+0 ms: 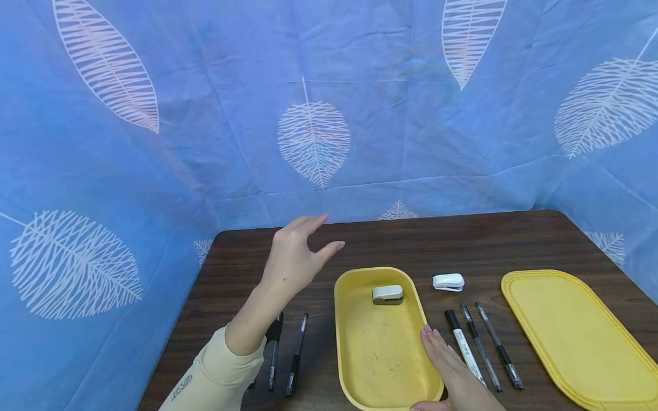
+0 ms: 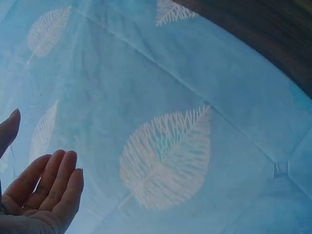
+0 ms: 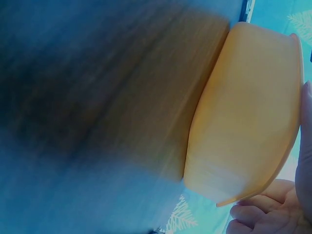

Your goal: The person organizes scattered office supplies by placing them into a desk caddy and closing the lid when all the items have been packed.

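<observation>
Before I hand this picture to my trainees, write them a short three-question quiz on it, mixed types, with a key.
1. Which of these lies inside the yellow box?
a) a marker
b) a stapler
c) a lid
2. True or false: the raised left hand holds nothing.
3. Which hand is touching the box, and near which part of it?

Key:
1. b
2. True; its thumb and fingers stand apart with nothing between them.
3. The right hand, at the rim near the box's near right corner.
</observation>
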Demonstrator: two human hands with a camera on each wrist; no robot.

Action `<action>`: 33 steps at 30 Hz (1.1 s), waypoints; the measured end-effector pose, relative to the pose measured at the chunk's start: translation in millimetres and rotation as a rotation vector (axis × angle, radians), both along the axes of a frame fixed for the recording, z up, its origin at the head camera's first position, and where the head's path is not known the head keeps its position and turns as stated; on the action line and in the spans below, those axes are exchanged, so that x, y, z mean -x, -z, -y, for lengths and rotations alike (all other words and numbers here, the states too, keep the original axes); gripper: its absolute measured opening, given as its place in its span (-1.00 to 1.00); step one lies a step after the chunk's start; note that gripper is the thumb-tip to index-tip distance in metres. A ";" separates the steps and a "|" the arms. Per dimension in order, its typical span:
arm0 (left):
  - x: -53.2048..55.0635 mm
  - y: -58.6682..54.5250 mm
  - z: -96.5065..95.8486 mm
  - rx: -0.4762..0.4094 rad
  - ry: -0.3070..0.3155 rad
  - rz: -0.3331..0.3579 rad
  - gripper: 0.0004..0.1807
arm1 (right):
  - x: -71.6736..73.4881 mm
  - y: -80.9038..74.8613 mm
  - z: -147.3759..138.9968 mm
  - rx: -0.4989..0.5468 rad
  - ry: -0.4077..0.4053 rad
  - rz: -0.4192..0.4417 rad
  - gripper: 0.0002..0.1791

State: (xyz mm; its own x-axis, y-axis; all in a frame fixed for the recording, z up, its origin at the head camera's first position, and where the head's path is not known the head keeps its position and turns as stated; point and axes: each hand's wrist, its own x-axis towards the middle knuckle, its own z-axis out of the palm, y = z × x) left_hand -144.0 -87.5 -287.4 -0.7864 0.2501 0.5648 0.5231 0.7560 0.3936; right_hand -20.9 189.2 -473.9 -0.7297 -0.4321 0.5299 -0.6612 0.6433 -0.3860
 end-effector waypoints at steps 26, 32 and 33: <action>-23.8 -24.1 58.3 -0.142 -0.171 -0.117 -0.40 | -1.4 -2.5 0.4 -0.011 0.028 0.003 0.30; -28.5 -26.6 69.8 -0.162 -0.185 -0.163 -0.41 | -1.3 -3.7 1.7 -0.009 0.035 0.016 0.31; -29.4 -27.0 71.9 -0.166 -0.191 -0.165 -0.41 | -1.3 -3.9 1.8 -0.010 0.037 0.020 0.31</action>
